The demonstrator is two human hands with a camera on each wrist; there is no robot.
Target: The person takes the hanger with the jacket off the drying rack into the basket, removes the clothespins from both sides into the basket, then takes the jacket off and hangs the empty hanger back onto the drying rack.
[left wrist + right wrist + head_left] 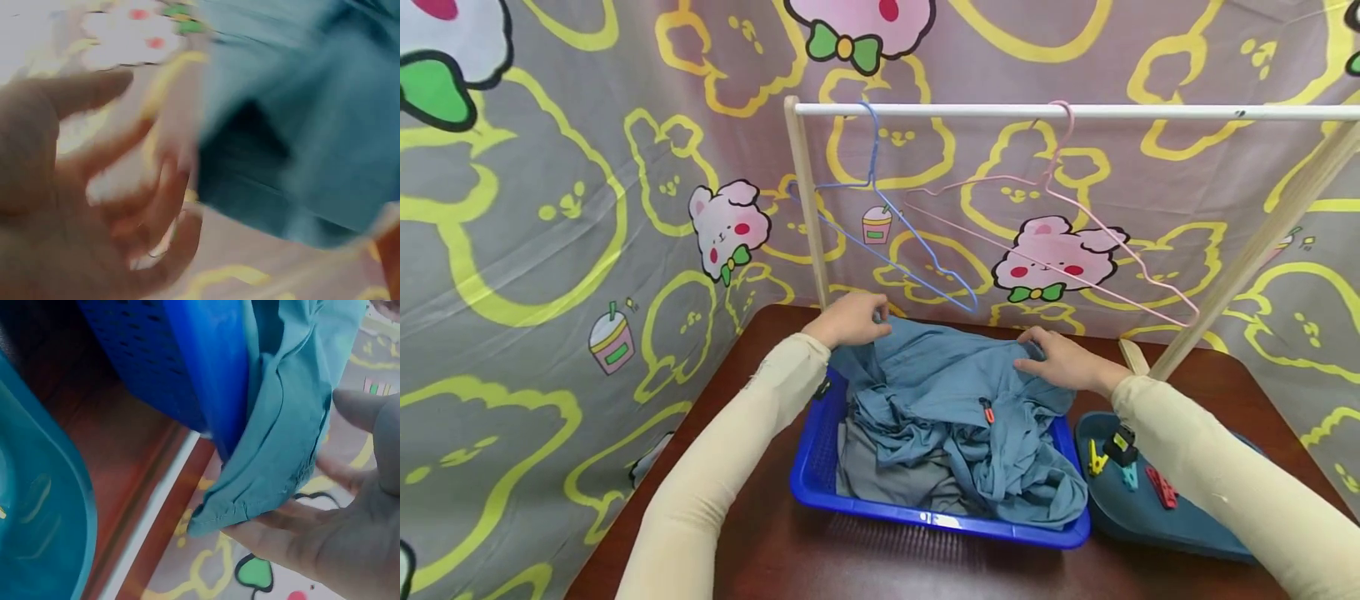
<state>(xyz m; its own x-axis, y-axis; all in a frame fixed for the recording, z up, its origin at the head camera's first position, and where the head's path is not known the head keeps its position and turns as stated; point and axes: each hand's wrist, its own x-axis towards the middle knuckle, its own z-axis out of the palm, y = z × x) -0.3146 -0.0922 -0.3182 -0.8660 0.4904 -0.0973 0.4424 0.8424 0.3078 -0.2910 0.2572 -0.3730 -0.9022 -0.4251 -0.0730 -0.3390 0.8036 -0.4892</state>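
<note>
A blue-grey garment [951, 375] lies heaped in a blue plastic basket [880, 506], its far part draped up over the back rim. An orange and black tag [987, 411] shows on it. My left hand [856, 318] hovers by the garment's far left corner; in the left wrist view its loosely bent fingers [172, 194] are apart from the cloth, somewhat blurred. At the far right corner is my right hand [1063, 358]. The right wrist view has its fingers [269, 534] touching behind the hem, thumb spread away from them. Darker grey cloth [880, 475] lies underneath.
A blue hanger [917, 237] and a pink hanger [1090, 208] hang from a white rail [962, 110] on wooden posts behind the basket. On the right, a teal tray [1187, 537] holds several coloured clothespins [1161, 487]. Patterned curtains [542, 250] surround the brown table [760, 517].
</note>
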